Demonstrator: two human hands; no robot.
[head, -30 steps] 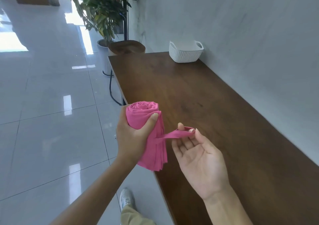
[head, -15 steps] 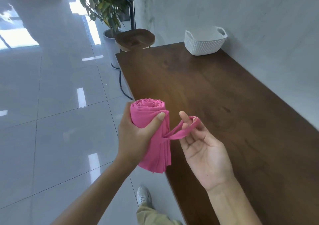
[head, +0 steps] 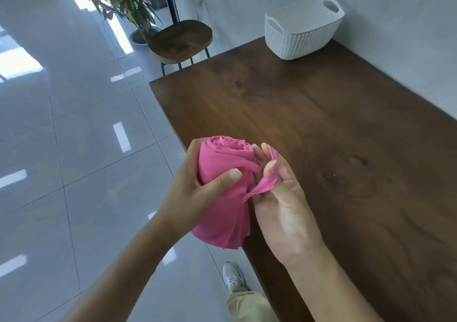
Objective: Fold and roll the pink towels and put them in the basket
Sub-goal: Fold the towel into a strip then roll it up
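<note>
Towel roll [head: 222, 163] upright, gripped in my left hand [head: 197, 193]; right hand [head: 284, 210] pinches its loose tail [head: 264, 185] just beside; basket [head: 299, 37] well ahead-right across tabletop [head: 321, 136].

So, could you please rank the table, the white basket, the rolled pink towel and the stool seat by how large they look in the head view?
1. table
2. pink towel, though it is nearest the camera, so its true rank is unsure
3. white basket
4. stool seat, only slightly smaller-looking
</note>
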